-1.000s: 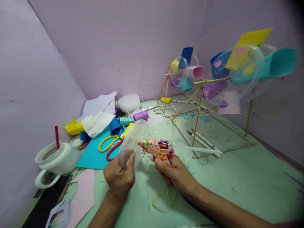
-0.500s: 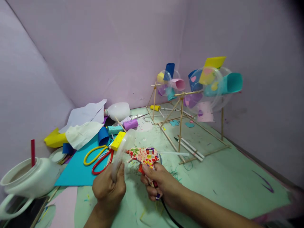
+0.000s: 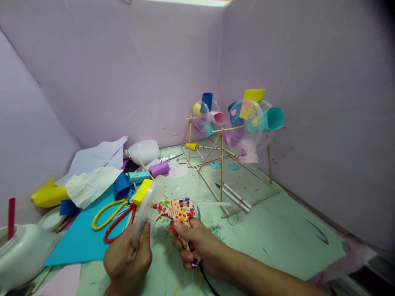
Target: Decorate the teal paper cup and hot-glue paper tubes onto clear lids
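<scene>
My right hand (image 3: 194,242) is wrapped round the grip of a flower-patterned glue gun (image 3: 177,209), with a clear glue stick (image 3: 212,204) poking out of its rear. Pinched upright in my left hand (image 3: 129,255) is a clear plastic lid (image 3: 147,207), seen nearly edge-on. The glue gun's nozzle points left at the lid's face; whether they touch I cannot tell. Behind the lid a yellow paper tube (image 3: 142,192) shows, and I cannot tell if it is attached. Scissors (image 3: 114,222) with one yellow and one red handle lie left of the lid.
Two stick frames carrying paper-cup wheels (image 3: 247,123) stand at the back right. White pencils (image 3: 235,196) lie by the nearer frame. Blue sheet (image 3: 77,238), paper scraps (image 3: 95,187), a purple tube (image 3: 159,168) and a white bottle (image 3: 143,151) fill the left. A white pot (image 3: 24,255) stands front left.
The camera view has turned slightly, so everything appears shifted left. Both hands keep their grip, with the lid and glue gun about the same distance apart.
</scene>
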`<state>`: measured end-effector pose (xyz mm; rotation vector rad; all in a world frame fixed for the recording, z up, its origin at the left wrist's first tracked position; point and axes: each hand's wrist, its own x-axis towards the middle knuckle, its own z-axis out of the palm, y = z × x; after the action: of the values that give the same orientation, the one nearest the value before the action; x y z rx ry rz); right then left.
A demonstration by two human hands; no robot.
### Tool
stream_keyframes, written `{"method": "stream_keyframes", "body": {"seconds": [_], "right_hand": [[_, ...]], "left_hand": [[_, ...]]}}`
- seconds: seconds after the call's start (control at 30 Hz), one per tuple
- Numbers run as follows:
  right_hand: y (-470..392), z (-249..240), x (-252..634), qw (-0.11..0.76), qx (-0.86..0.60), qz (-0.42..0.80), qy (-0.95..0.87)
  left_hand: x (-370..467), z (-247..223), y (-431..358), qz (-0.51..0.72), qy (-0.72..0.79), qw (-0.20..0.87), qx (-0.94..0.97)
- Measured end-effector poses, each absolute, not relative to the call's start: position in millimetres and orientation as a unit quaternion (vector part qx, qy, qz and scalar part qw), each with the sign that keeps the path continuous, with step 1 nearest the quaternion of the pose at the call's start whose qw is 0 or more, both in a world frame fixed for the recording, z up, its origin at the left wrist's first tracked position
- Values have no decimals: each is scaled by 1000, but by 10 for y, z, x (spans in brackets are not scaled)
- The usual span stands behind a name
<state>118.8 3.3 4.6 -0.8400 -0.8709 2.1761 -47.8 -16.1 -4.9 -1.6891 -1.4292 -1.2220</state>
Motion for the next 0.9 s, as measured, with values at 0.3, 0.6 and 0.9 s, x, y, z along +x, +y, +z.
{"method": "stream_keyframes", "body": {"seconds": [0.3,0.6,0.9], "right_hand": [[43,52,1189,330,-312,824,-340],[28,76,1182,330,-334,812,-346],[32,50,1165,334,-349,783,-391]], "left_hand": [[-466,-39,-151,-449,-537,327,-635],[-465,-37,-149,-444,-530,349,-632],[-457,-40,-146,-459,-527,338,-630]]}}
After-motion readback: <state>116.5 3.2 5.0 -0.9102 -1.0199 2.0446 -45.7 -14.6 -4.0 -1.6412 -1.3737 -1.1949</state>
